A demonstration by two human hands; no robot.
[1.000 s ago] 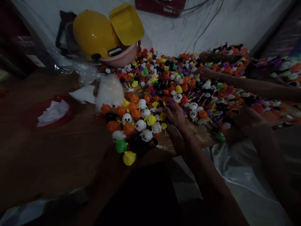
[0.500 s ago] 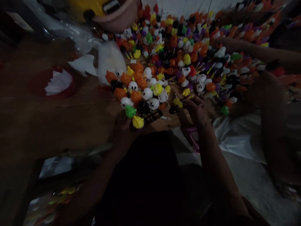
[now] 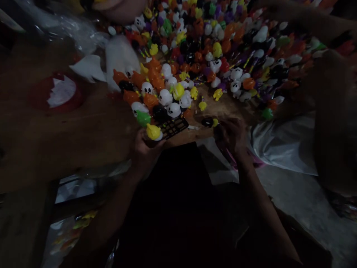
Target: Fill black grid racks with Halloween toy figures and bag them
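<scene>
My left hand [image 3: 145, 147] is closed around the near left corner of a black grid rack [image 3: 181, 125], just by a yellow toy head [image 3: 153, 131] with a white base. Rows of orange, white, black and green toy heads stand close together above the rack, a green one [image 3: 143, 118] beside the yellow. Closed fingers of my right hand [image 3: 234, 132] are at the stick end of a black toy head [image 3: 207, 122] with a yellow bit behind it. Shadow hides much of this grip. Small yellow toys [image 3: 202, 106] lie just beyond.
A large heap of toy-topped sticks [image 3: 217, 48] covers the table's back. To the left are a red dish [image 3: 71, 100] with white paper, and clear plastic bags [image 3: 119, 59]. Another person's arm [image 3: 304, 18] reaches over the heap from the right. White plastic [image 3: 281, 145] hangs at the right edge.
The view has tilted down, so the table appears higher. My right hand has closed from spread fingers, and the black toy head has come slightly toward it. My left hand stays at the rack.
</scene>
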